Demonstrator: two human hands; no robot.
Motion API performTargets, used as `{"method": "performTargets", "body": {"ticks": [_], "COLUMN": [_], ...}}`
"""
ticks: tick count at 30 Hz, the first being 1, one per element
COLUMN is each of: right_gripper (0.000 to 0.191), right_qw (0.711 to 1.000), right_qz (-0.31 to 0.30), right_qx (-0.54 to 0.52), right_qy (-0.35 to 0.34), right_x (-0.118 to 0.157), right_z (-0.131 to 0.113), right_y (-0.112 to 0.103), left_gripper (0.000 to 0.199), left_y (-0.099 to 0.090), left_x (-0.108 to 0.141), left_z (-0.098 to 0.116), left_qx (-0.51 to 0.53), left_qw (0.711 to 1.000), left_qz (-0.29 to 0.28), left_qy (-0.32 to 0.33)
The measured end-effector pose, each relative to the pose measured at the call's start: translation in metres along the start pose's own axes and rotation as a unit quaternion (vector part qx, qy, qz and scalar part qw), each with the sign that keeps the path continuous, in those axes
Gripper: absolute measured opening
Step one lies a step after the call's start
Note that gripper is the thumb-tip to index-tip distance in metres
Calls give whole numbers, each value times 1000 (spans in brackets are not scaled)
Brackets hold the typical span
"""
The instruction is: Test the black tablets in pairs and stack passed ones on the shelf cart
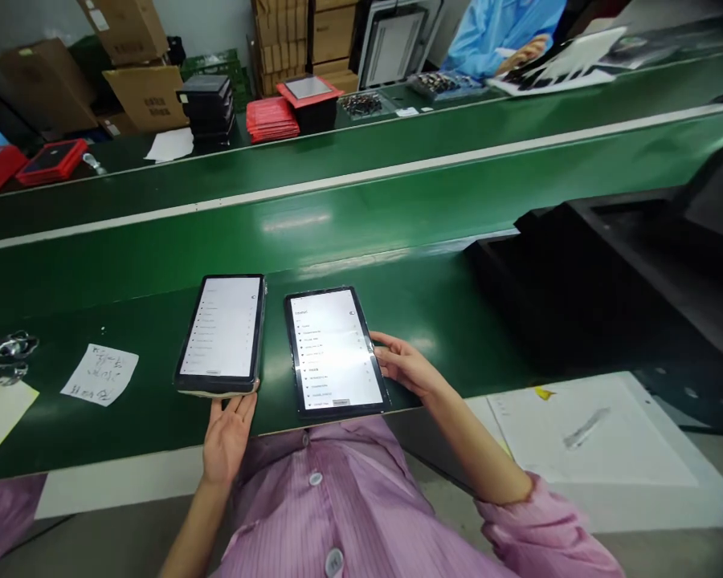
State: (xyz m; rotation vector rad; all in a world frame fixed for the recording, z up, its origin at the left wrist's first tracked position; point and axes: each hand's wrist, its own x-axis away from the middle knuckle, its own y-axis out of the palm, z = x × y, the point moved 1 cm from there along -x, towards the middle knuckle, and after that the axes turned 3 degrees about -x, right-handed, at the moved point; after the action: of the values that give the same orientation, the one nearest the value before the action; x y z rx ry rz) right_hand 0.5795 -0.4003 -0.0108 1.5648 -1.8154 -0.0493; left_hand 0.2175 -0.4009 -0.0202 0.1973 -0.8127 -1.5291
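Note:
Two tablets with lit white list screens lie side by side on the green table (434, 297). The left tablet (222, 325) looks raised on something thin, perhaps a stack. My left hand (227, 437) is palm up at its lower edge, with the fingertips tucked against or under that edge. The right tablet (336, 349) has a dark rim that looks wrapped in clear film. Beside its right edge is my right hand (402, 363), thumb and fingers loosely bent, fingertips touching the rim. Neither hand is wrapped round a tablet.
A handwritten note (100, 374) and metal clips or scissors (12, 349) lie at the left. Black bins (578, 273) stand at the right, above white sheets (596, 429). Across the belt are red cases (271, 119), a black stack (208, 108) and a person in a blue sleeve (488, 36).

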Motion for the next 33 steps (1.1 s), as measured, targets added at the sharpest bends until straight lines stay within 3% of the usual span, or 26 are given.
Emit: {"method": "performTargets", "body": {"ticks": [3, 5, 7, 9, 10, 12, 14, 16, 17, 19, 21, 24, 26, 29, 33], "right_gripper": [47, 41, 40, 43, 44, 44, 43, 44, 46, 46, 41, 38, 41, 47, 48], "right_qw": [996, 967, 903, 824, 786, 691, 599, 540, 524, 514, 518, 522, 527, 545, 574], "right_qz": [-1, 39, 103, 148, 142, 72, -33, -104, -120, -124, -111, -60, -9, 51, 63], "right_qx": [81, 235, 383, 494, 540, 633, 695, 723, 731, 739, 741, 735, 721, 697, 685], "right_qy": [-26, -90, -163, -234, -268, -341, -395, -418, -421, -417, -412, -428, -450, -463, -444], "right_x": [-4, -1, 8, 20, 25, 30, 27, 19, 14, 8, 6, 17, 29, 44, 46], "right_z": [1, -2, -11, -21, -26, -29, -22, -9, -2, 7, 8, -5, -14, -17, -3], "right_y": [-1, -5, -8, -4, 2, 23, 53, 81, 92, 103, 99, 71, 49, 28, 33], "left_gripper": [56, 54, 43, 40, 43, 45, 44, 45, 49, 57, 60, 62, 64, 67, 63], "left_y": [1, 1, -5, -15, -20, -27, -24, -11, -4, 8, 15, 14, 9, -1, -13], "left_x": [19, 32, 43, 52, 54, 54, 48, 35, 27, 11, 1, -1, 2, 0, -10], "left_z": [-19, -24, -17, 1, 13, 38, 58, 67, 67, 63, 56, 50, 53, 64, 72], "left_qx": [-1, -34, -125, -273, -349, -478, -566, -635, -671, -739, -787, -811, -793, -754, -740], "left_qw": [999, 998, 986, 949, 925, 876, 799, 698, 653, 587, 541, 505, 511, 546, 596], "left_qz": [-4, -8, -24, -35, -21, 54, 139, 172, 166, 139, 105, 30, 14, 81, 100], "left_qy": [-35, -57, -108, -154, -146, -35, 149, 284, 310, 300, 277, 292, 331, 355, 296]}}
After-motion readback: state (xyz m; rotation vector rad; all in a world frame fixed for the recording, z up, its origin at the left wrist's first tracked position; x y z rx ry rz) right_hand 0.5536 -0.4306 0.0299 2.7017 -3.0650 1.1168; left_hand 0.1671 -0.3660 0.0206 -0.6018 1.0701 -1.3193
